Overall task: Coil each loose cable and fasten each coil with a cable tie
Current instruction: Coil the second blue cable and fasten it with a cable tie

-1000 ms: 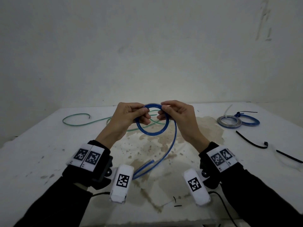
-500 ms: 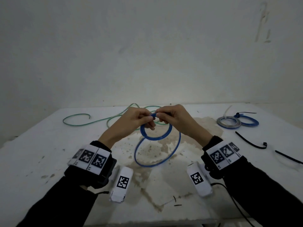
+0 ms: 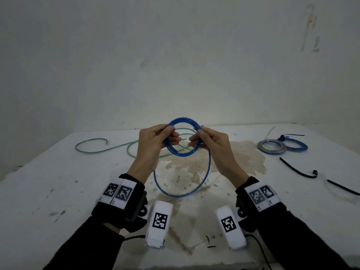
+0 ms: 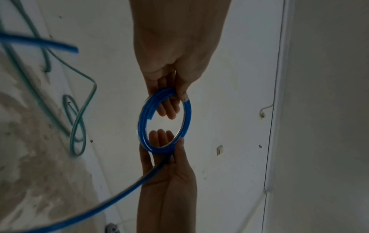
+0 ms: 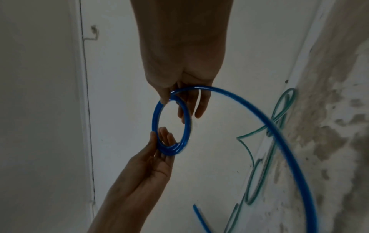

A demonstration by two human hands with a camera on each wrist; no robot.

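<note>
A blue cable is wound into a small upright coil held above the table between both hands. My left hand pinches the coil's left side with thumb and fingers. On the opposite side my right hand pinches it. The cable's loose tail hangs from the right hand as a wide loop down to the table, also seen as the tail. A green cable lies uncoiled on the table behind and left of the hands.
On the stained white table, a grey coil and a blue coil lie at the back right, each with a tie. Two loose black cable ties lie in front of them. A wall stands behind.
The hands have risen and moved apart to opposite sides of the coil, which now stands upright. The trailing tail has swung into a large hanging loop.
</note>
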